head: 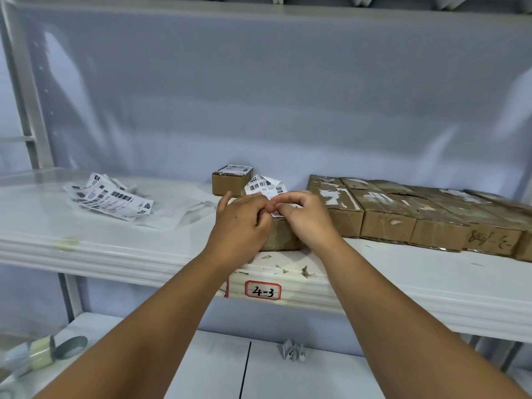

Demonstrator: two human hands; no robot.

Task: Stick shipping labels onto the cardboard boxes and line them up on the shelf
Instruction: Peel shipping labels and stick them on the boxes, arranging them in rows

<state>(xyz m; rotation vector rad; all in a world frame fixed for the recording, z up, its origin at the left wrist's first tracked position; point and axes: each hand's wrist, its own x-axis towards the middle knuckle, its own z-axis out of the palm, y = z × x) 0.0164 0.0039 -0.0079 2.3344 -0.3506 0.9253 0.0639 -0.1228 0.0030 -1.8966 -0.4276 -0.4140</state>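
Pinching shipping label (263, 184) at lower edge with left grip (241, 218) and right grip (306, 217), fingers curled, over cardboard box (280, 237) on shelf (115, 250).

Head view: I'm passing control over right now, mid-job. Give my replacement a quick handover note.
Hands: left hand and right hand both pinch one shipping label, curling up over the cardboard box at the shelf front.
Done: the small box behind it bears a label.
Left: press this label onto the box, then label the row of boxes on the right, which show only torn white scraps. On the shelf's left lie loose labels.
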